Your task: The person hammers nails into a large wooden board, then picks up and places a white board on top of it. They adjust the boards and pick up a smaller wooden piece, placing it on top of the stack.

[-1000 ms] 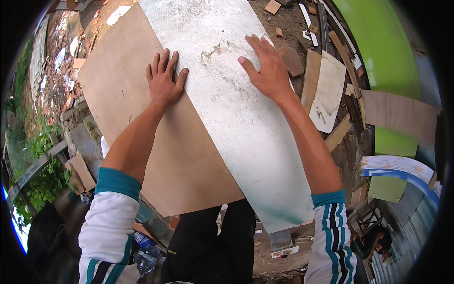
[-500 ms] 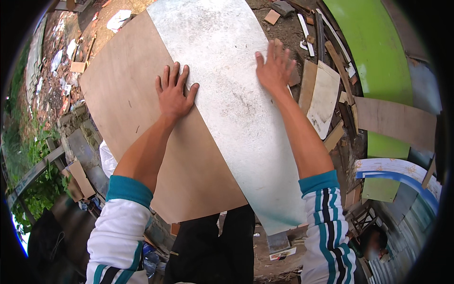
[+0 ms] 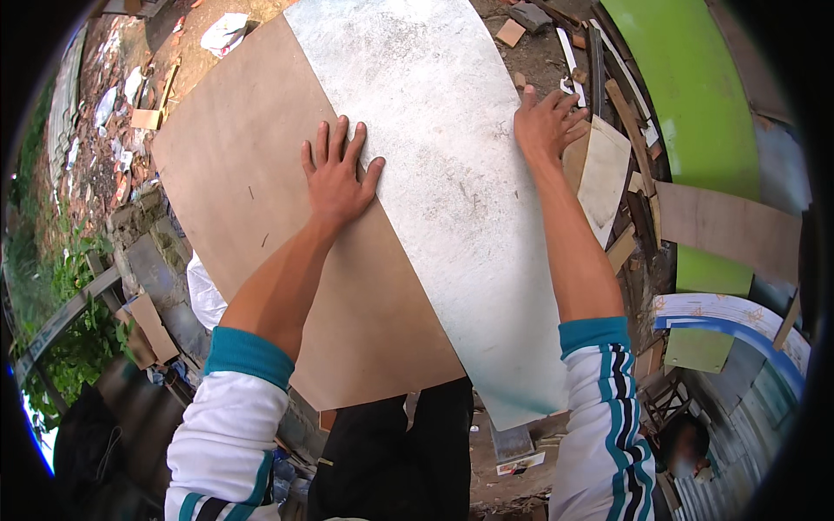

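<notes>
A thin brown board (image 3: pixel 252 182) lies over part of a larger white, scuffed board (image 3: pixel 434 208), its straight edge running slantwise across the white surface. My left hand (image 3: pixel 340 178) rests flat on the brown board close to that edge, fingers spread, the thumb near the white part. At the right rim of the white board is my right hand (image 3: pixel 549 126), its thumb on the edge and its fingers apart and slightly bent beyond it. The undersides of both boards are hidden.
Wood offcuts and a pale panel piece (image 3: pixel 604 174) lie on the ground to the right, beside a long green panel (image 3: pixel 686 130). Rubble and litter (image 3: pixel 113 130) cover the left side. At lower right a person (image 3: pixel 682 447) is partly visible.
My right hand has moved right, from over the white board to its edge. The left hand and both boards have shifted slightly rightward in view.
</notes>
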`<state>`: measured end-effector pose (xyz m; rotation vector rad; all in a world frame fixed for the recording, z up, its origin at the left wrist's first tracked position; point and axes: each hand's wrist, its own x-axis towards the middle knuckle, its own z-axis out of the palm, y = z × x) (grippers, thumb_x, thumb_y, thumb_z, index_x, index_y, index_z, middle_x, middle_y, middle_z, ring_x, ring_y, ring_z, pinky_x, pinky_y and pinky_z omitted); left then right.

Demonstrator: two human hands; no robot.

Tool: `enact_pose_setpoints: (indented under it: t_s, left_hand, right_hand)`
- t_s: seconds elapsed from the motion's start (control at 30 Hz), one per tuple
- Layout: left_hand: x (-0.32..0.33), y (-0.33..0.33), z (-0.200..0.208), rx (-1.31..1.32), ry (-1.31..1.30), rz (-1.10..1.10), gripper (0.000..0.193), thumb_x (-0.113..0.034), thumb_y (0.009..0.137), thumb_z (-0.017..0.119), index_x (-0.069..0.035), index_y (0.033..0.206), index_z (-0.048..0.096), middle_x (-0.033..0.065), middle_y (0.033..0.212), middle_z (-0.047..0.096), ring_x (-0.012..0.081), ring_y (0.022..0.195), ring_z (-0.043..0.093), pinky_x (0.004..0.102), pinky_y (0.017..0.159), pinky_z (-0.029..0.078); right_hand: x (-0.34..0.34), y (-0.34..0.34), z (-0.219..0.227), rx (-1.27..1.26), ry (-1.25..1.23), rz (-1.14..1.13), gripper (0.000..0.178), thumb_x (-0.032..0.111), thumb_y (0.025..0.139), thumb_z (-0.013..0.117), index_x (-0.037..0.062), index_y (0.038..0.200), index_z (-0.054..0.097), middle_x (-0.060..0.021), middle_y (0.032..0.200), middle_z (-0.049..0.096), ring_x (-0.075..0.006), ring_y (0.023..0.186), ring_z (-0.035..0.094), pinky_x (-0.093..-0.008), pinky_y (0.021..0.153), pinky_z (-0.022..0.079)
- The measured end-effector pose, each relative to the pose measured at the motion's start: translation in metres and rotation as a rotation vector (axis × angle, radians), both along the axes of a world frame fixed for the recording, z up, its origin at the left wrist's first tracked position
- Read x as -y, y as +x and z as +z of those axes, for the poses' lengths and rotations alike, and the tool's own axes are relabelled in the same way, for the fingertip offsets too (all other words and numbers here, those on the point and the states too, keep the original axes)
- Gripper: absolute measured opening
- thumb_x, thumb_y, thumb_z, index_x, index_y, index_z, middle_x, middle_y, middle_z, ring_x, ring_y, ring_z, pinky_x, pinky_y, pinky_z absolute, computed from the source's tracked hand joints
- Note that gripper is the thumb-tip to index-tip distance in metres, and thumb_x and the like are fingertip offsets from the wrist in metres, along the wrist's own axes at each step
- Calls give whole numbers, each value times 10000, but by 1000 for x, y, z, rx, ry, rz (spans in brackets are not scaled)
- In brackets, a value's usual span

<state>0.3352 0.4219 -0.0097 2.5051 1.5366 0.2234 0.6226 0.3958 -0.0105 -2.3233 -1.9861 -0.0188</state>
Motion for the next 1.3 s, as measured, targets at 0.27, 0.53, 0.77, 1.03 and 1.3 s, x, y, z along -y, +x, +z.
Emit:
enact_pose_setpoints:
  t_s: [0.27,0.53,0.77,1.03,1.3]
  left_hand:
    - [-5,-12,1,-20,-7,11,637,-478,973,564,-184,1526,443,100,1624,331,335,1535,177,577,1221,50]
    - [-3,-5,3,-15,-60,22,647,-486,965,568,-198,1530,441,95,1632,315,339,1536,172,575,1224,46]
    - [-4,-9,3,40,-41,36,651,-496,932,615,-199,1498,493,85,1618,349,333,1528,205,591,1217,68]
    - [-5,-7,6,120,-52,57,629,-495,905,651,-238,1466,527,59,1602,381,310,1506,270,588,1214,104]
    - [-6,-10,6,148,-66,92,612,-512,895,663,-283,1450,542,30,1593,394,300,1499,284,582,1209,149]
  right_hand:
    - [20,-18,21,-103,-412,440,770,669,1011,319,200,1615,236,-130,1680,178,-324,1552,144,-559,1253,59]
    - [-38,-36,15,-85,-34,222,680,595,1023,386,208,1580,334,-169,1649,250,-364,1530,201,-575,1234,124]
    - [-92,-102,8,-175,-69,206,592,435,1009,515,234,1555,403,-146,1649,268,-382,1530,196,-620,1214,139]
    - [-193,-159,3,-124,-230,353,621,483,1019,460,272,1587,325,-95,1672,235,-380,1538,181,-623,1213,152]
    - [-246,-181,20,-140,-465,297,643,505,1033,402,332,1617,197,-36,1708,79,-348,1566,21,-708,1191,60]
